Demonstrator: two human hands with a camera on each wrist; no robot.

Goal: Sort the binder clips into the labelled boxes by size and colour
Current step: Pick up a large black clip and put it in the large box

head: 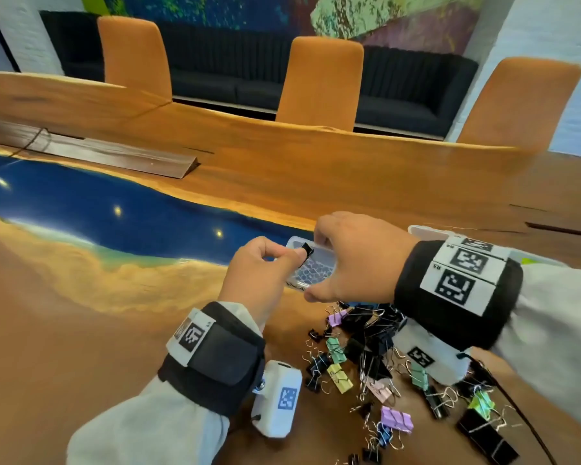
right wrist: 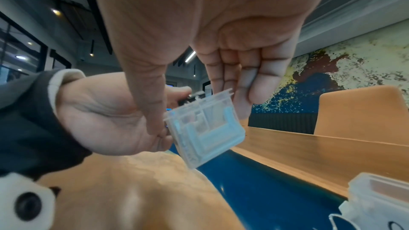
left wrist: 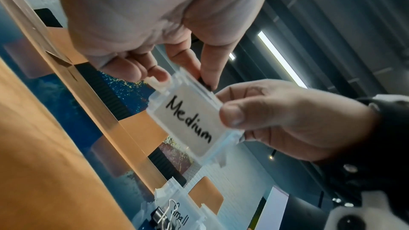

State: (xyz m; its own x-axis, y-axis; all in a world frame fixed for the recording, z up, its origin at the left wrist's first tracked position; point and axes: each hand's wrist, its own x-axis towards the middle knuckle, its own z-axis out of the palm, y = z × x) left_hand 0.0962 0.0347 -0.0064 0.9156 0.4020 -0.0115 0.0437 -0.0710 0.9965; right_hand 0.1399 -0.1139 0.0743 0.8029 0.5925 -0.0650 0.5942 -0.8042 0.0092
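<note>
The room is evenly bright. Small round glare spots lie on the glossy blue part of the surface (head: 121,199). A ceiling light strip (left wrist: 281,59) shines in the left wrist view. The orange chairs (head: 319,82) bend and smear near the head view's edges. Both wrist views are soft and blurred up close.

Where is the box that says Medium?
The Medium box is lifted off the table, gripped by the right hand, while the left hand pinches a black clip at its open top.

Left hand (head: 260,263): raised, thumb and forefinger pinched together.
Right hand (head: 353,255): raised just right of it, fingers curled in a grip.
</note>
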